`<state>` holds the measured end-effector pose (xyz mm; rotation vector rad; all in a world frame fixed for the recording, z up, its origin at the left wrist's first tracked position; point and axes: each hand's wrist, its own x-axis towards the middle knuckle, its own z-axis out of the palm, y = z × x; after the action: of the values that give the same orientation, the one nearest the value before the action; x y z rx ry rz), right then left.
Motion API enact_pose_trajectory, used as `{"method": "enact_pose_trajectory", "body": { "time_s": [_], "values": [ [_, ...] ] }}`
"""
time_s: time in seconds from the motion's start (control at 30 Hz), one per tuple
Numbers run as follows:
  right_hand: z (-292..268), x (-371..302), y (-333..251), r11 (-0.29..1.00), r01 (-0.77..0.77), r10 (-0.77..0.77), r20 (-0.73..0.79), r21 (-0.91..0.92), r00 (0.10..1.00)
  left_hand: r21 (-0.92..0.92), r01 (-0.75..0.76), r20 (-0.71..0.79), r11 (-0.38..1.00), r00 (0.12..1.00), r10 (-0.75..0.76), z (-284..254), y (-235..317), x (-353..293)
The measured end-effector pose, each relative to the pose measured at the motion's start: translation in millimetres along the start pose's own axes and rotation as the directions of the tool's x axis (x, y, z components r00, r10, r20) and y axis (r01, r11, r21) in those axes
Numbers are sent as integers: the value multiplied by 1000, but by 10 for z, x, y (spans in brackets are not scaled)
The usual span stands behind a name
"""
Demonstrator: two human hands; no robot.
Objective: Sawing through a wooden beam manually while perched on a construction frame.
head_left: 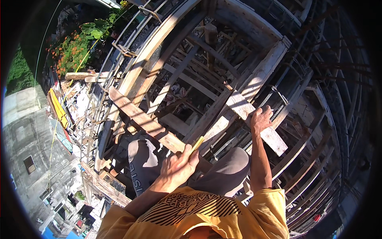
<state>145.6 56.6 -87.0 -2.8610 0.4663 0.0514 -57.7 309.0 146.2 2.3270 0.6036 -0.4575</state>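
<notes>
My left hand (177, 166) is closed around a thin yellow stick (197, 143), whose end points up and away from me; its exact kind does not show. My right hand (261, 118) rests over a short wooden board (274, 141), fingers bent round its edge. The board lies aslant across the right-hand beam (218, 132), its far end (239, 102) rough and splintered. Beyond my left hand a longer plank (139, 114) runs from the left side of the frame toward my knees.
Below the timber frame (151, 59) a deep opening shows crossed struts (177, 77). Steel rebar (133, 34) runs along the left side, and more bars (276, 97) lie by the right beam. Far below at left are a grey concrete surface (24, 127) and orange-flowered plants (73, 51).
</notes>
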Motion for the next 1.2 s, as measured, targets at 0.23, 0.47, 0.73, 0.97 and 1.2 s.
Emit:
{"method": "enact_pose_trajectory", "body": {
  "time_s": [0.23,0.47,0.73,0.97,1.2],
  "values": [
    [112,-48,-80,997,67,-65,-37,31,997,-158,-92,61,983,993,103,569,418,1826],
    [124,61,190,987,118,-124,-53,-107,991,21,23,68,1000,997,-24,92,-11,62],
    [155,56,-111,997,61,-59,-58,44,997,-30,-91,92,995,991,93,436,79,1187],
    [114,43,79,994,110,-110,-83,3,990,-26,51,102,998,994,-48,-52,48,42],
    [194,11,213,990,105,-113,-78,-93,991,-143,-6,117,990,993,23,-263,115,127]
  ]
}}
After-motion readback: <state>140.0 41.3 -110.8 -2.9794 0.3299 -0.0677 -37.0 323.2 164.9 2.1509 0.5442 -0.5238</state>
